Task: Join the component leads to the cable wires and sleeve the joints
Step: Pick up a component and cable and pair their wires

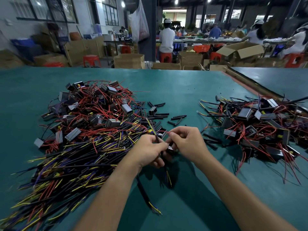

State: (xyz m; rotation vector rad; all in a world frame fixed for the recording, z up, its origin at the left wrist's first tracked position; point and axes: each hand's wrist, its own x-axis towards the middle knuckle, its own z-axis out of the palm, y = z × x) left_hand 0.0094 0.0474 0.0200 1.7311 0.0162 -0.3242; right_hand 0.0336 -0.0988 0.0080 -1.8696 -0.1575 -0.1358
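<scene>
**Spotter:** Forearms [108,189] fill the bottom of your feed. What have the hands got?

**Operator:** My left hand [147,150] has its fingers curled round a black cable [167,174]. My right hand [188,144] pinches a thin red lead [162,131] between thumb and forefinger. The lead comes off a small component [170,148] tucked between both hands, just above the table [183,87].

**Spotter:** Is the joint made?

**Operator:** I can't tell, because the fingers hide it. I'd judge I'm mid-join, and I see no sleeve on this one yet. Loose black sleeves [160,114] lie just beyond my hands.

**Spotter:** How much is left?

**Operator:** Plenty, I reckon. The left heap [83,124] of components and cables is large and looks unjoined. The right pile [260,124] is smaller and looks joined and sleeved.
</scene>
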